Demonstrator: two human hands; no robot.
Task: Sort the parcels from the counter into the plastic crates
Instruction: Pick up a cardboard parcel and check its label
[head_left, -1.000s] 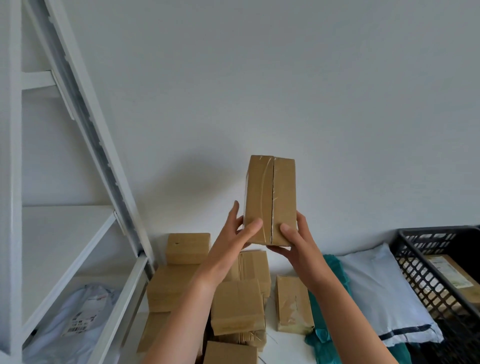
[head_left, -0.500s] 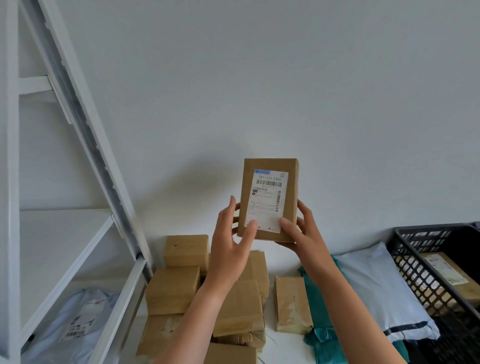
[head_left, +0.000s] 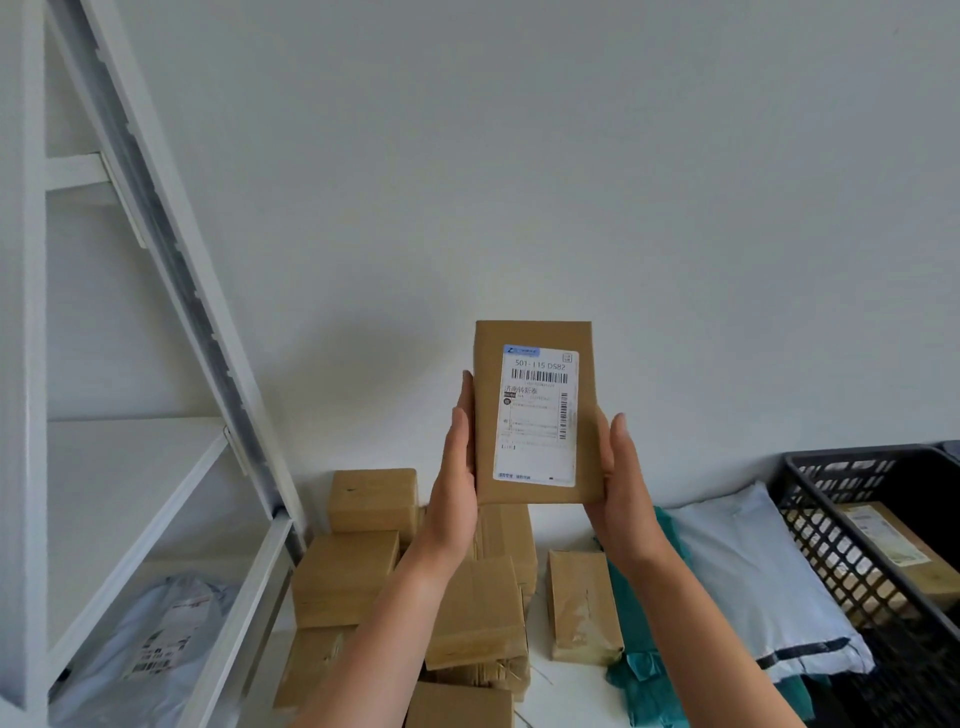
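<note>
I am holding one brown parcel (head_left: 536, 413) upright in the air in front of the white wall (head_left: 571, 156), its white shipping label (head_left: 537, 431) with barcodes facing me. It is sitting between my two hands: my left hand (head_left: 454, 483) is pressing against its left edge with the fingers running straight up the side, and my right hand (head_left: 621, 493) is gripping the lower right edge with the thumb lying along it, while the rest of those fingers are hiding behind the box. The bottom of the parcel is resting level with my palms, well above the counter (head_left: 566, 691). Directly below it a pile of brown parcels (head_left: 363, 571) is lying on the counter, some stacked on one another, and a single small one (head_left: 584, 608) is lying just to their right. Beside that a teal bag (head_left: 644, 675) is crumpling under a pale poly mailer (head_left: 753, 566), which is leaning against the black plastic crate (head_left: 852, 457) at the far right. Inside the crate a labelled carton (head_left: 893, 551) is lying. On my left a white shelf rack (head_left: 156, 208) is standing, and a grey mailer (head_left: 156, 639) is lying on its lowest shelf.
</note>
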